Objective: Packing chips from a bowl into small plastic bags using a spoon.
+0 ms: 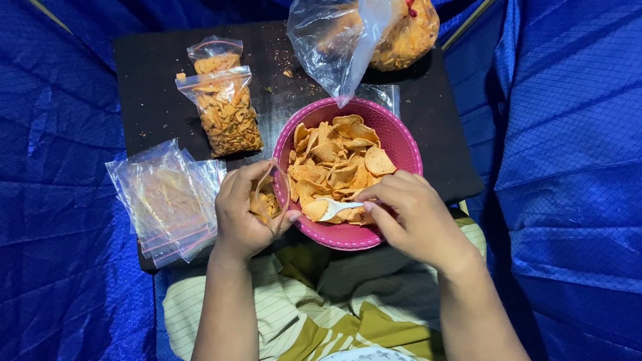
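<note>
My left hand (242, 208) holds a small clear zip bag (269, 199) open beside the bowl, with a few orange chips inside it. My right hand (411, 212) grips a white plastic spoon (336, 207) whose scoop lies among the chips at the near side of the bowl. The pink plastic bowl (401, 137) sits on a small black table and is full of round orange chips (338, 164).
Two filled small bags of chips (226, 110) lie on the black table (157, 73) at the back left. A stack of empty clear zip bags (166, 199) lies left of my left hand. A large clear bag with more chips (394, 37) stands behind the bowl. Blue tarp (575, 167) surrounds everything.
</note>
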